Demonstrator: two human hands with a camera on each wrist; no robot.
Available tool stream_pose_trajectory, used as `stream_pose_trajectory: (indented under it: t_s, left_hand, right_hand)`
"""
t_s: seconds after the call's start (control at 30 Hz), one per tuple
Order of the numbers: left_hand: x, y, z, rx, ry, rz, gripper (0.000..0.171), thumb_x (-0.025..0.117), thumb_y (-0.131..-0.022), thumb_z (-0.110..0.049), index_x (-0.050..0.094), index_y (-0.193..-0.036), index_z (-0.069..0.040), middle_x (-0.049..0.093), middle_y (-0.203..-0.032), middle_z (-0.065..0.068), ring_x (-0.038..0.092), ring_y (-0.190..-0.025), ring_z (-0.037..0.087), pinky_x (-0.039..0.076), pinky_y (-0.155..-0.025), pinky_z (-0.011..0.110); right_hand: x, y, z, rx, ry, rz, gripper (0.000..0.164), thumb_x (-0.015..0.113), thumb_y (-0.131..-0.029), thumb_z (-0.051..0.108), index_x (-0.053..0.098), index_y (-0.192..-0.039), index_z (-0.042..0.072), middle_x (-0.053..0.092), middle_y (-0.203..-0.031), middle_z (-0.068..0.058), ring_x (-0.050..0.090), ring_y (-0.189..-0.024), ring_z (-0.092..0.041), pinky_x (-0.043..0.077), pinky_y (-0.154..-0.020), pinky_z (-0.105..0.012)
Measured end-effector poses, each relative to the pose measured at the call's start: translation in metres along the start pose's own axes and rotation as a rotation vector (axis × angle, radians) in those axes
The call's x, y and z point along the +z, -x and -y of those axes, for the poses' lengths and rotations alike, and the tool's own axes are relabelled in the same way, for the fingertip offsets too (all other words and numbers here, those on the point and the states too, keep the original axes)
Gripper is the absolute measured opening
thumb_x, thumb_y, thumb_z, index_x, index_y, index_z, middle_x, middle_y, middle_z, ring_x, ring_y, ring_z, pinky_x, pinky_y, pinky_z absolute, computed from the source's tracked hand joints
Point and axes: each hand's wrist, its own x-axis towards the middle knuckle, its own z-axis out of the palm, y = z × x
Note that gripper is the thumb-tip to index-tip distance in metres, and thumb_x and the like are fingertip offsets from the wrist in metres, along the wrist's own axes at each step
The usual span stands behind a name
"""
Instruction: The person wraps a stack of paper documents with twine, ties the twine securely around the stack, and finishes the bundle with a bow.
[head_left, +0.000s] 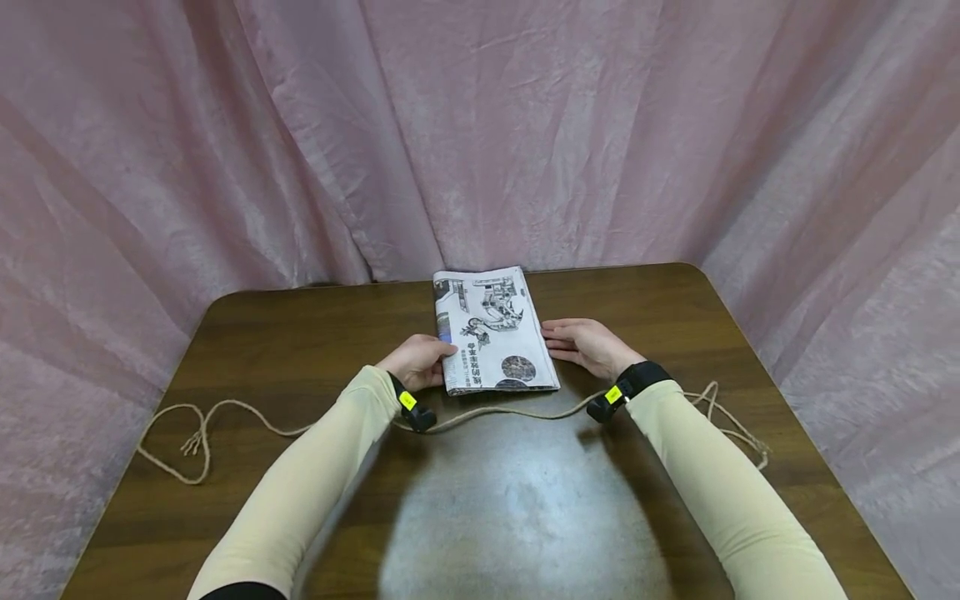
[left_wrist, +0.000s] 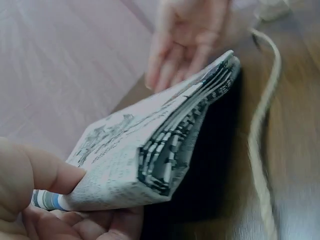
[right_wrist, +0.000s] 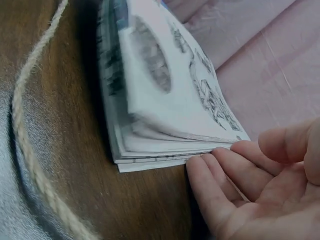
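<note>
A folded newspaper [head_left: 491, 329], several layers thick with printed drawings on top, is held over the far middle of the table. My left hand [head_left: 420, 360] pinches its left edge, thumb on top and fingers underneath, as the left wrist view shows. At the opposite edge is my right hand [head_left: 592, 343], palm turned up, its fairly straight fingertips [right_wrist: 197, 165] right at the loose page edges. A dark shadow lies under the newspaper in the left wrist view. Nearer than the newspaper, a beige rope [head_left: 517, 411] runs across the table beneath both wrists.
The rope's left end loops on the wooden table [head_left: 300, 533], close to the left edge, with a frayed knot. Its right part [head_left: 738, 429] lies bunched beside the right forearm. A pink curtain [head_left: 525, 125] hangs right behind the table's far edge and along the sides.
</note>
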Motion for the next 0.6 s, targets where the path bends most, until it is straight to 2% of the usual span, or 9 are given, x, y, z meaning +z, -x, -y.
stream_pose_trajectory:
  t_s: [0.1, 0.17, 0.3, 0.4, 0.5, 0.53, 0.6]
  left_hand:
    - [0.002, -0.003, 0.008, 0.045, 0.107, 0.025, 0.019, 0.046, -0.106, -0.003, 0.051, -0.122, 0.007, 0.070, -0.093, 0.011, 0.070, -0.082, 0.022, 0.059, -0.073, 0.037]
    - [0.001, -0.001, 0.005, 0.048, 0.178, 0.060, 0.017, 0.045, -0.106, -0.002, 0.053, -0.119, 0.006, 0.070, -0.092, 0.011, 0.071, -0.082, 0.021, 0.059, -0.072, 0.036]
    - [-0.002, 0.006, -0.003, 0.031, 0.316, 0.146, 0.014, 0.042, -0.108, -0.003, 0.053, -0.113, 0.004, 0.073, -0.091, 0.012, 0.072, -0.081, 0.021, 0.059, -0.071, 0.034]
    - [-0.005, 0.012, -0.006, 0.017, 0.406, 0.214, 0.014, 0.041, -0.109, -0.003, 0.053, -0.113, 0.003, 0.073, -0.091, 0.014, 0.073, -0.081, 0.022, 0.059, -0.071, 0.033]
    - [-0.005, 0.021, -0.005, 0.021, 0.428, 0.272, 0.014, 0.041, -0.109, -0.002, 0.053, -0.113, 0.003, 0.073, -0.093, 0.015, 0.073, -0.082, 0.023, 0.060, -0.072, 0.034]
    - [-0.004, 0.023, -0.004, 0.033, 0.415, 0.287, 0.015, 0.040, -0.109, -0.002, 0.053, -0.113, 0.004, 0.073, -0.094, 0.015, 0.073, -0.083, 0.023, 0.060, -0.072, 0.034]
    - [-0.002, 0.028, -0.001, 0.068, 0.364, 0.296, 0.015, 0.040, -0.109, -0.001, 0.053, -0.116, 0.005, 0.072, -0.095, 0.015, 0.073, -0.084, 0.023, 0.060, -0.073, 0.035]
  right_hand:
    - [-0.005, -0.003, -0.014, -0.059, 0.028, 0.017, 0.049, 0.039, -0.110, 0.007, 0.030, -0.156, -0.008, 0.036, -0.158, -0.026, 0.042, -0.141, -0.037, 0.038, -0.114, -0.045]
    - [-0.004, -0.004, -0.015, -0.067, 0.036, 0.005, 0.050, 0.039, -0.111, 0.011, 0.028, -0.156, -0.008, 0.037, -0.156, -0.028, 0.048, -0.135, -0.034, 0.042, -0.111, -0.042]
    - [-0.002, -0.006, -0.013, -0.056, 0.004, -0.035, 0.057, 0.041, -0.112, 0.023, 0.025, -0.157, -0.008, 0.039, -0.153, -0.030, 0.059, -0.116, -0.023, 0.052, -0.095, -0.031]
    - [-0.003, -0.005, -0.011, -0.023, -0.104, 0.014, 0.069, 0.037, -0.112, 0.038, 0.014, -0.159, -0.008, 0.031, -0.157, -0.032, 0.053, -0.126, -0.028, 0.049, -0.100, -0.034]
    - [-0.002, -0.004, -0.010, 0.028, -0.222, 0.107, 0.082, 0.031, -0.110, 0.052, 0.000, -0.160, -0.005, 0.024, -0.160, -0.030, 0.044, -0.134, -0.033, 0.047, -0.103, -0.036]
    - [-0.001, -0.004, -0.009, 0.041, -0.251, 0.133, 0.084, 0.031, -0.109, 0.054, -0.002, -0.160, -0.005, 0.026, -0.159, -0.028, 0.043, -0.135, -0.032, 0.046, -0.103, -0.037]
    - [0.002, -0.005, -0.009, 0.036, -0.275, 0.145, 0.081, 0.033, -0.110, 0.052, 0.004, -0.160, -0.004, 0.040, -0.150, -0.023, 0.053, -0.123, -0.026, 0.051, -0.092, -0.032]
